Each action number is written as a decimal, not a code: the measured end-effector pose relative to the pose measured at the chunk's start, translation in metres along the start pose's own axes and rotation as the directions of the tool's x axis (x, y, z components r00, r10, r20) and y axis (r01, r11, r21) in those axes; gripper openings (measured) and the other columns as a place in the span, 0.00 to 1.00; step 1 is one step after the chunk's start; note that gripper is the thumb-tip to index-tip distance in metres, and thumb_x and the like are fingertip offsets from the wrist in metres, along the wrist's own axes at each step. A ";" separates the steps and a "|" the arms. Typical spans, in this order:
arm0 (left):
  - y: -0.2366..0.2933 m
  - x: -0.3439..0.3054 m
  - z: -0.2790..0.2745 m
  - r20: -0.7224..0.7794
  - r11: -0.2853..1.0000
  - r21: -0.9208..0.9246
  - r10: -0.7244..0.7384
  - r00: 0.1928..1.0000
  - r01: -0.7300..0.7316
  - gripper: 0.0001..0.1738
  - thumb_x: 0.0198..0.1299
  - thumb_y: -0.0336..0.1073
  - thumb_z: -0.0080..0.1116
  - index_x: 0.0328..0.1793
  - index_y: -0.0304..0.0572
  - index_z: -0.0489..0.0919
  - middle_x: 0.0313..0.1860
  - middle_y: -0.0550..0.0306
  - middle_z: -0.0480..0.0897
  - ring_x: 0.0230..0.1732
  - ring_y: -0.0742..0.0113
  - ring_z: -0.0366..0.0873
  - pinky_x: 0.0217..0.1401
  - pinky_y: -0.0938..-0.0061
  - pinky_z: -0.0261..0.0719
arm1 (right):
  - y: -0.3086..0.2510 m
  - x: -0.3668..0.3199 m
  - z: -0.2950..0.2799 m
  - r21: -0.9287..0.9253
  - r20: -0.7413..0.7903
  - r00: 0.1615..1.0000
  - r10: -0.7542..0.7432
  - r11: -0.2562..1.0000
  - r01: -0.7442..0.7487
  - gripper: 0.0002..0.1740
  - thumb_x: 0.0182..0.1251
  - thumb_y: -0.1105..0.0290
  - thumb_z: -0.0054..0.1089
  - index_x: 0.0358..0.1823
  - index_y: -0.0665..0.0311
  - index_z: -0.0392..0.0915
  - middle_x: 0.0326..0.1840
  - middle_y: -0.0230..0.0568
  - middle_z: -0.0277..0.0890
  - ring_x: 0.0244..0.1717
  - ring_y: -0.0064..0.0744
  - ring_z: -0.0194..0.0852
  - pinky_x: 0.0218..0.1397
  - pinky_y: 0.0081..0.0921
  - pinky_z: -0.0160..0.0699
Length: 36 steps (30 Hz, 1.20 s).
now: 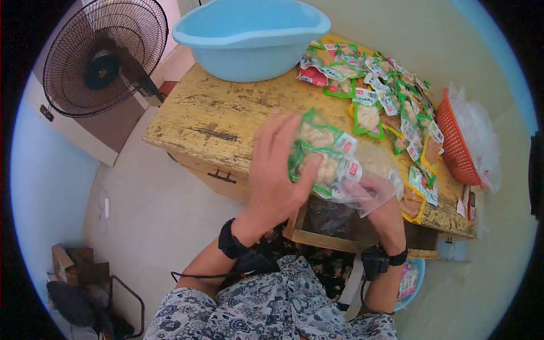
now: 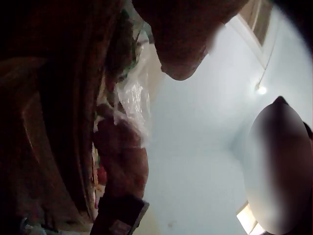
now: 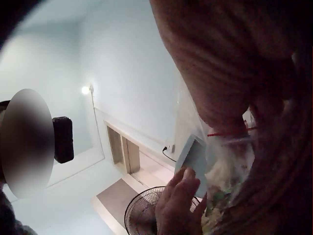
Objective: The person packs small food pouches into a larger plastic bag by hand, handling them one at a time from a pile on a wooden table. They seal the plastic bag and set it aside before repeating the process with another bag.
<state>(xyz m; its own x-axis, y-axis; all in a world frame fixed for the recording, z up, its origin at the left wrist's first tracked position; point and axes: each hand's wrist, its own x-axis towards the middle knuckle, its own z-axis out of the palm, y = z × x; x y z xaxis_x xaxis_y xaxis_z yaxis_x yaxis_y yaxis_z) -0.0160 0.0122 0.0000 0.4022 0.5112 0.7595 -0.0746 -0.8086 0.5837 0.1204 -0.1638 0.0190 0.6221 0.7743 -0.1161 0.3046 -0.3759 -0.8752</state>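
Above the front edge of the yellow wooden table is a clear plastic bag (image 1: pixel 382 164) with green-edged food packets (image 1: pixel 322 167) showing at its left part. My right hand (image 1: pixel 374 190) holds the bag from its right end, its fingers showing through the film. In the right wrist view a red strip crosses the bag close to those fingers. My left hand (image 1: pixel 277 170) is at the packets' left side, fingers straight and thumb spread over them. It is slightly blurred. The left wrist view shows the right hand (image 2: pixel 122 152) beside the shiny film.
Many sealed food packets (image 1: pixel 368 116) spread over the table's (image 1: pixel 226 113) right half. A blue basin (image 1: pixel 243 54) stands at the back, a red basket (image 1: pixel 456 139) with plastic film at the right. Below the bag a drawer (image 1: pixel 334 241) is pulled out. A fan (image 1: pixel 105 62) stands left.
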 end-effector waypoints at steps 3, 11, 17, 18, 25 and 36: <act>-0.003 -0.008 0.001 0.145 0.970 -0.156 -0.166 0.975 0.188 0.30 0.61 0.33 0.67 0.69 0.31 0.75 0.72 0.36 0.71 0.76 0.39 0.67 0.77 0.51 0.65 | 0.012 0.008 0.002 -0.131 0.055 0.989 -0.138 0.981 0.144 0.16 0.70 0.59 0.68 0.49 0.64 0.88 0.51 0.48 0.87 0.47 0.44 0.84 0.53 0.36 0.79; -0.010 -0.016 0.009 0.222 0.997 -0.067 -0.031 0.975 0.046 0.18 0.60 0.32 0.68 0.57 0.38 0.84 0.71 0.40 0.73 0.76 0.39 0.68 0.77 0.52 0.66 | -0.003 -0.011 0.015 -0.146 -0.144 0.983 -0.115 0.985 0.094 0.18 0.71 0.57 0.66 0.49 0.64 0.87 0.47 0.46 0.87 0.50 0.43 0.85 0.54 0.38 0.79; -0.007 -0.017 0.006 0.230 0.999 -0.031 -0.028 0.973 0.036 0.19 0.58 0.31 0.69 0.56 0.39 0.84 0.71 0.41 0.73 0.76 0.39 0.67 0.78 0.50 0.65 | 0.021 -0.038 -0.006 0.366 -0.667 0.745 0.007 0.874 0.319 0.25 0.75 0.62 0.57 0.69 0.64 0.73 0.67 0.48 0.78 0.66 0.42 0.78 0.65 0.37 0.74; -0.006 -0.018 0.008 0.222 0.999 -0.028 -0.018 0.975 0.025 0.19 0.58 0.31 0.69 0.56 0.39 0.84 0.72 0.41 0.73 0.76 0.39 0.67 0.78 0.50 0.65 | 0.013 -0.036 -0.007 0.465 -0.625 0.776 0.084 0.839 0.284 0.36 0.72 0.63 0.58 0.79 0.64 0.60 0.78 0.54 0.66 0.75 0.46 0.69 0.74 0.41 0.68; -0.006 -0.020 0.003 0.221 1.000 -0.022 -0.005 0.975 0.010 0.22 0.58 0.32 0.70 0.59 0.39 0.83 0.73 0.40 0.72 0.77 0.37 0.65 0.78 0.49 0.64 | -0.006 -0.015 0.015 -0.098 -0.406 0.886 -0.223 0.975 0.201 0.56 0.53 0.67 0.78 0.83 0.63 0.55 0.71 0.52 0.69 0.68 0.41 0.73 0.71 0.38 0.73; -0.003 -0.025 0.000 0.203 0.995 -0.089 -0.034 0.979 0.053 0.31 0.60 0.35 0.71 0.68 0.35 0.77 0.74 0.39 0.70 0.79 0.38 0.64 0.80 0.50 0.63 | -0.076 0.029 -0.027 -0.267 -0.288 0.790 -0.542 0.837 0.477 0.34 0.59 0.81 0.63 0.71 0.59 0.75 0.43 0.33 0.79 0.46 0.22 0.77 0.54 0.24 0.77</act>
<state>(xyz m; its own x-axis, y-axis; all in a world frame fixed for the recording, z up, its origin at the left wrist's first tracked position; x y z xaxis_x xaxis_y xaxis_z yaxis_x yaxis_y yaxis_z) -0.0263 0.0021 -0.0210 0.5811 0.4685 0.6655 -0.1340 -0.7514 0.6460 0.1349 -0.1263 0.0949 0.5337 0.6687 0.5178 0.7444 -0.0809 -0.6628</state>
